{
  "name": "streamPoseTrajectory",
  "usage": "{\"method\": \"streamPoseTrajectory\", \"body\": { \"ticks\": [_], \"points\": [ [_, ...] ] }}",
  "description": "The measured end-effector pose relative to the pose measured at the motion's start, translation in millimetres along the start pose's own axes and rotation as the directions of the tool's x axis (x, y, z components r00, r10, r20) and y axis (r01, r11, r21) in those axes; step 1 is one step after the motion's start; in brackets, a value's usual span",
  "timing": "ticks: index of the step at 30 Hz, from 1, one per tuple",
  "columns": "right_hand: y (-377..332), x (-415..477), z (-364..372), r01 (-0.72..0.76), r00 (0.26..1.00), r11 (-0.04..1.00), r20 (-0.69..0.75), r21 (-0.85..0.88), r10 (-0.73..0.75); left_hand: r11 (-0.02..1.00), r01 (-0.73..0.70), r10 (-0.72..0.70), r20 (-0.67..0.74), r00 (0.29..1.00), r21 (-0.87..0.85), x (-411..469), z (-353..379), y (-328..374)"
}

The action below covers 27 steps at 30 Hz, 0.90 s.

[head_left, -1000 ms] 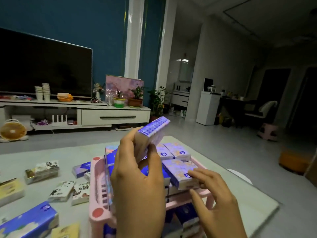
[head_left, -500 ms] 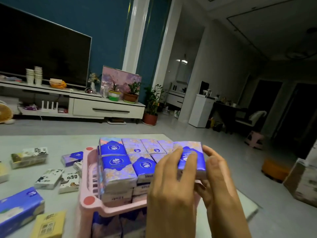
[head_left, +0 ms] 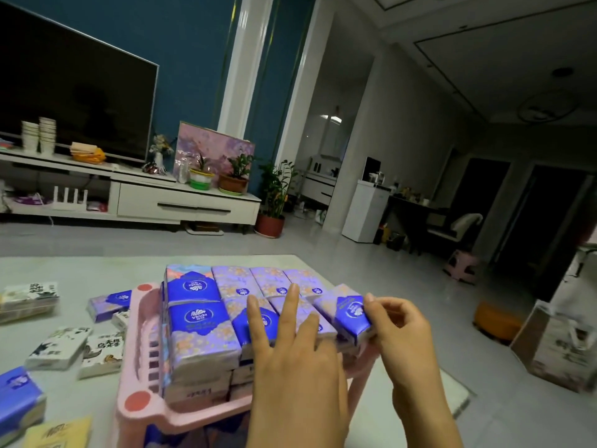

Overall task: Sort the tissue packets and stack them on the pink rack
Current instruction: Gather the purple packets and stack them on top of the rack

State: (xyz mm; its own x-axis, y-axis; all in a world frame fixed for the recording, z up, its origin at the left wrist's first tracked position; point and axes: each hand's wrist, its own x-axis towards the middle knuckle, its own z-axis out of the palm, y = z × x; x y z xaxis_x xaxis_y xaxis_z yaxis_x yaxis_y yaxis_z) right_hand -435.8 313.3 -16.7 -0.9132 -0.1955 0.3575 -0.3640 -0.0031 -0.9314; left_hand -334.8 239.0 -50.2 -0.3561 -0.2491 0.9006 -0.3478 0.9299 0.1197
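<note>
A pink rack (head_left: 135, 402) stands on the table with several blue-and-purple tissue packets (head_left: 200, 337) stacked in rows on its top shelf. My left hand (head_left: 290, 360) lies flat with straight fingers on the front middle packets. The rightmost front packet (head_left: 347, 313) sits at the rack's right end, and my right hand (head_left: 397, 321) pinches its right edge with curled fingers. More packets show dimly on a lower shelf.
Loose packets lie on the table left of the rack: white printed ones (head_left: 74, 349), a purple one (head_left: 109, 302), a large blue one (head_left: 17, 397) and a yellow one (head_left: 58, 433). The table's right edge (head_left: 452, 383) is close. A cardboard box (head_left: 555, 347) stands on the floor.
The packet went from my raised left hand down onto the rack's right end. My left hand now lies flat on the stack, while my right hand pinches the packet's edge.
</note>
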Motion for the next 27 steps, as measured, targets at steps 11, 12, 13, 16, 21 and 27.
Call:
{"method": "streamPoseTrajectory", "body": {
  "ticks": [11,12,13,16,21,27],
  "points": [
    [5,-10,3,0.084,0.996,0.959,0.03,-0.272,-0.079,0.931,0.241,-0.264,-0.049,0.963,-0.272,4,-31,-36],
    [5,-10,3,0.082,0.997,0.959,0.036,-0.272,-0.075,0.917,0.276,-0.3,-0.042,0.953,-0.288,4,-36,-47],
    [5,-10,3,0.075,0.997,0.96,0.036,-0.269,-0.068,0.903,0.31,-0.335,-0.035,0.942,-0.297,4,-40,-57],
    [5,-9,4,0.062,0.998,0.961,0.016,-0.268,-0.06,0.844,0.414,-0.438,0.005,0.899,-0.342,0,-43,-76],
    [8,-9,8,0.093,0.995,0.957,0.005,-0.275,-0.096,0.801,0.458,-0.49,0.016,0.871,-0.385,-7,-43,-79],
    [9,-8,10,0.14,0.987,0.93,-0.022,-0.34,-0.157,0.755,0.49,-0.518,0.061,0.853,-0.436,-6,-46,-75]
  ]
}}
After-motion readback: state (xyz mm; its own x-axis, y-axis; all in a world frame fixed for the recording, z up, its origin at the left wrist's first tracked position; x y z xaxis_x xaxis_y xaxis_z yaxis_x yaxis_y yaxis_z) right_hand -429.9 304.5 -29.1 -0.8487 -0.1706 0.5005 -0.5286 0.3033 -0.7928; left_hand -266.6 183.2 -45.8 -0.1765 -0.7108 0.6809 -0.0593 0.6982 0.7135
